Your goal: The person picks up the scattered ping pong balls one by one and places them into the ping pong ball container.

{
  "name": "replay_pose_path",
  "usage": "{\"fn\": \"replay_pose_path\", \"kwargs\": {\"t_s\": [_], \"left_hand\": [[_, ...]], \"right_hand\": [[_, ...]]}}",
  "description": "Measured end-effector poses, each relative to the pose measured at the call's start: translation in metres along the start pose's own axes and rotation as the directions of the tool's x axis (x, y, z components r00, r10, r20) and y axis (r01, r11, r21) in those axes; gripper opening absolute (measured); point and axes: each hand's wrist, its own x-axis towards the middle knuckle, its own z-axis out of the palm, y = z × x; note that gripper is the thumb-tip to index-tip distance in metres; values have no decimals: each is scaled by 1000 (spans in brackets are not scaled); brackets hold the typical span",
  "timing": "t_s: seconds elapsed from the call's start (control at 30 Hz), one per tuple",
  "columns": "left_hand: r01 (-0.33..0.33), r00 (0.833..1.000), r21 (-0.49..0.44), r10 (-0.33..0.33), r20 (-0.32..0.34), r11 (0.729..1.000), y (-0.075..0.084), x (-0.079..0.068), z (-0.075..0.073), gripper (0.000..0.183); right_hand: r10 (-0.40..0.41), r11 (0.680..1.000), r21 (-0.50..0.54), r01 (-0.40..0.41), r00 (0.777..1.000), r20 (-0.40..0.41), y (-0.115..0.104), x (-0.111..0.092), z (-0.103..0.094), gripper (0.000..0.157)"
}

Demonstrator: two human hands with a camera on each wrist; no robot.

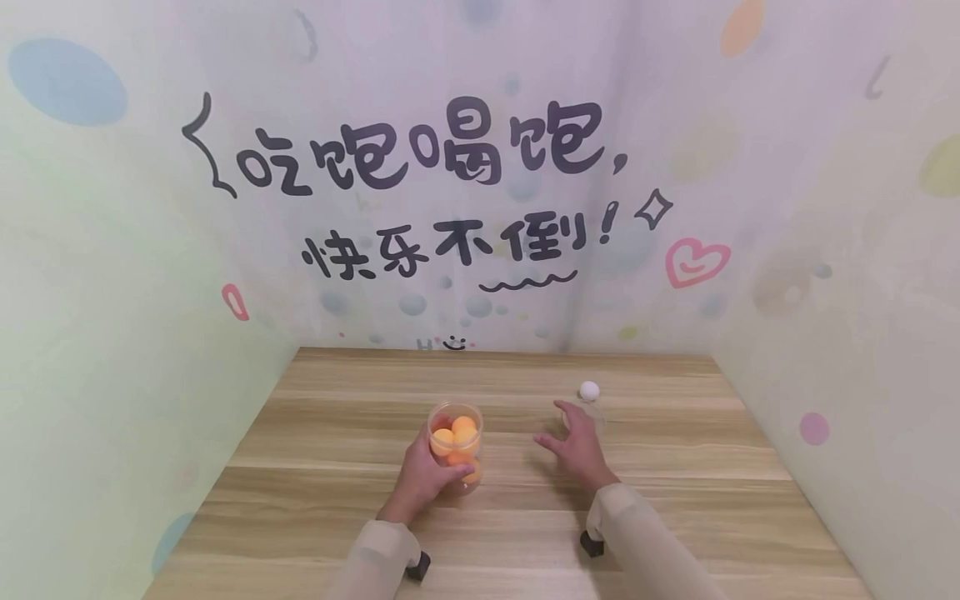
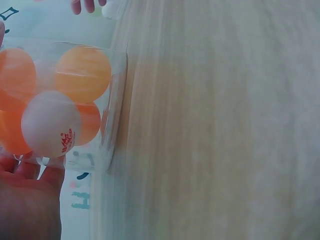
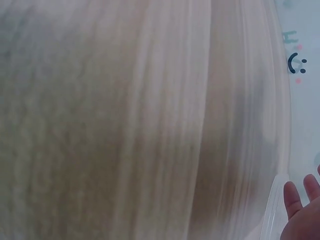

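My left hand [image 1: 426, 473] grips a clear plastic jar [image 1: 481, 440] that stands upright with its top uncovered. Several orange table tennis balls [image 1: 464, 435] fill it, along with a white ball [image 2: 51, 124] bearing red print, seen through the wall in the left wrist view. To the right, my right hand [image 1: 582, 446] reaches out with spread fingers, nothing between them. Partly behind that hand lies a clear round lid [image 1: 595, 417], whose edge also shows by the fingers in the right wrist view. Just beyond the lid is a loose white ball [image 1: 589, 390].
A wood-grain table [image 1: 645, 533] carries everything. Pale printed walls close it in at the back and both sides, with large dark lettering [image 1: 465, 242] on the back wall [image 1: 465, 50].
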Motion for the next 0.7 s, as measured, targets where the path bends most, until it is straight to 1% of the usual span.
{"fn": "replay_pose_path", "kwargs": {"t_s": [0.13, 0.3, 0.43, 0.57, 0.7], "left_hand": [[6, 1000, 8, -6, 1, 1000, 1, 0, 0, 96], [15, 1000, 3, -15, 8, 1000, 3, -1, 0, 95], [13, 1000, 1, -13, 8, 1000, 3, -1, 0, 96], [3, 1000, 6, -3, 3, 1000, 2, 0, 0, 95], [-10, 1000, 12, 10, 0, 1000, 0, 0, 0, 96]], "right_hand": [[-4, 1000, -16, 4, 1000, -16, 3, 4, -1, 74], [-26, 997, -71, 22, 998, -49, 6, 9, -4, 72], [-10, 995, -102, 5, 999, -48, 8, 13, -7, 72], [3, 994, -110, -7, 999, -37, 8, 16, -11, 74], [-24, 994, -106, 18, 998, -55, 9, 18, -13, 74]]}}
